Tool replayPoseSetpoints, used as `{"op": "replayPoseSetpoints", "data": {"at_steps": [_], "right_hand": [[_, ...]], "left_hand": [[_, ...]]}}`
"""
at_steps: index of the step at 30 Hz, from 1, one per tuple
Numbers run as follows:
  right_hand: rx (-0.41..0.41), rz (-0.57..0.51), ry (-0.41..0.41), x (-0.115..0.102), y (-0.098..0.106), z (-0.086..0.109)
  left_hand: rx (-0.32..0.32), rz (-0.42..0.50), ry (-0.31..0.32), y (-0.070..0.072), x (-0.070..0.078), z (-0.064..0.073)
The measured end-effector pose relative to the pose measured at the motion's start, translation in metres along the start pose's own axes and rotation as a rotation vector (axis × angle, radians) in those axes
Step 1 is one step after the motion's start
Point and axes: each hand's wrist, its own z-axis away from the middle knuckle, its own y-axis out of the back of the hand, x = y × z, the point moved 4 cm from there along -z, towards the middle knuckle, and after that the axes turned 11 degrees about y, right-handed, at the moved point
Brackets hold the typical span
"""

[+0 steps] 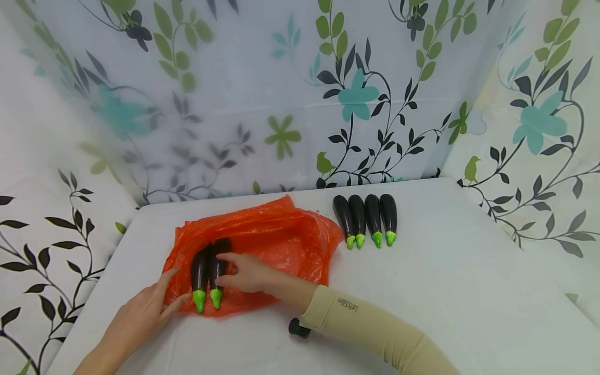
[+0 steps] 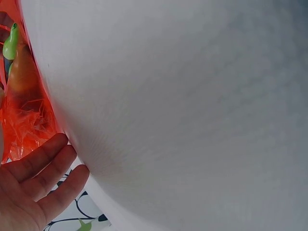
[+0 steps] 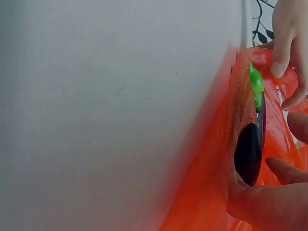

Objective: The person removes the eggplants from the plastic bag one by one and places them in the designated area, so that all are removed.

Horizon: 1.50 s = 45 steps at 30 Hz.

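Two dark eggplants lie side by side on the red plastic bag [image 1: 286, 260], green stem ends toward me: a left eggplant [image 1: 200, 268] and a right eggplant [image 1: 218, 273]. My right hand [image 1: 248, 273] reaches in from the right. Its spread thumb and finger lie over the right eggplant, also seen from the side as a dark eggplant [image 3: 248, 154] in the right wrist view. At the bag's left edge is my left hand [image 1: 142, 312], fingers extended and thumb apart. The left wrist view shows this left hand [image 2: 45, 185] with straight fingers beside the red plastic.
Several more eggplants [image 1: 372, 219] stand in a row on the white table [image 1: 422, 302], right of the bag, stems toward me. Patterned curtains [image 1: 281, 104] close off the back and sides. A black cylindrical piece [image 1: 299, 329] shows under my right forearm.
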Motion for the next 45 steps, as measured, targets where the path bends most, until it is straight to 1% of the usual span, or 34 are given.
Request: {"op": "replayPoseSetpoints", "data": {"at_steps": [4,7,11,17,22,29,32,36,40,45], "right_hand": [[-0.019,0.010,0.006,0.0002,-0.0012,0.0004],[-0.042,0.023,0.018,-0.0002,-0.0020,0.0006],[-0.063,0.060,0.037,-0.0011,-0.0027,-0.0002],[-0.107,0.177,0.076,-0.0022,-0.0050,-0.0031],[-0.138,0.267,0.075,-0.0021,-0.0069,-0.0041],[-0.139,0.287,0.053,-0.0035,-0.0078,-0.0051],[-0.127,0.254,0.030,-0.0036,-0.0078,-0.0052],[-0.082,0.124,0.000,-0.0030,-0.0076,-0.0039],[-0.030,-0.015,-0.010,-0.0017,-0.0075,-0.0022],[0.006,-0.095,-0.005,-0.0003,-0.0066,-0.0009]], "left_hand": [[0.011,-0.003,-0.004,-0.0003,0.0003,0.0006],[0.033,0.004,-0.017,-0.0003,0.0004,0.0016],[0.045,0.005,-0.022,-0.0003,0.0003,0.0022],[0.005,-0.005,0.003,-0.0010,-0.0003,0.0008],[-0.012,-0.011,0.011,-0.0004,-0.0004,0.0000],[0.010,-0.003,0.003,-0.0005,0.0003,0.0016],[0.016,-0.003,-0.002,-0.0007,0.0001,0.0017],[0.024,-0.004,-0.007,-0.0007,0.0001,0.0011],[0.019,-0.010,-0.006,-0.0005,0.0006,0.0004],[0.002,-0.011,0.004,-0.0010,0.0000,0.0001]]}}
